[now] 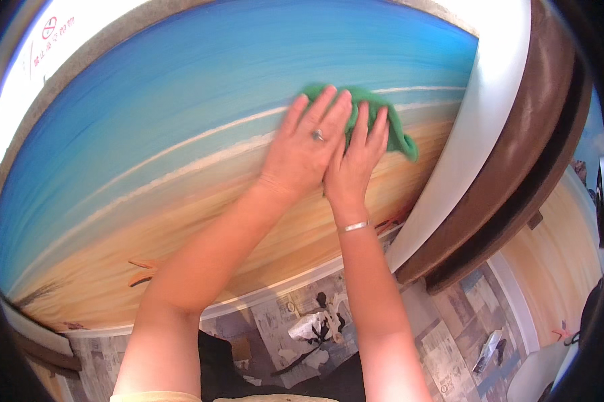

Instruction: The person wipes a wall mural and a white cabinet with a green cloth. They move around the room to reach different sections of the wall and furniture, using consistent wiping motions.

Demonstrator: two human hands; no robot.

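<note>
A green cloth is bunched against a wall painted as a beach, just right of the picture's middle. Stretched out over its left part, my left hand presses with fingers lying nearly flat; a ring shows on one finger. Close beside it, my right hand has its fingers sunk among the folds, holding the cloth to the painted surface. The two hands touch along their inner sides. A silvery bracelet circles my right wrist. The undersides of both hands are hidden.
A white and brown column stands out from the wall on the right. White skirting runs below the painting. Crumpled scraps lie on the patterned floor near my feet. Farther right are a small silvery packet and another painted wall.
</note>
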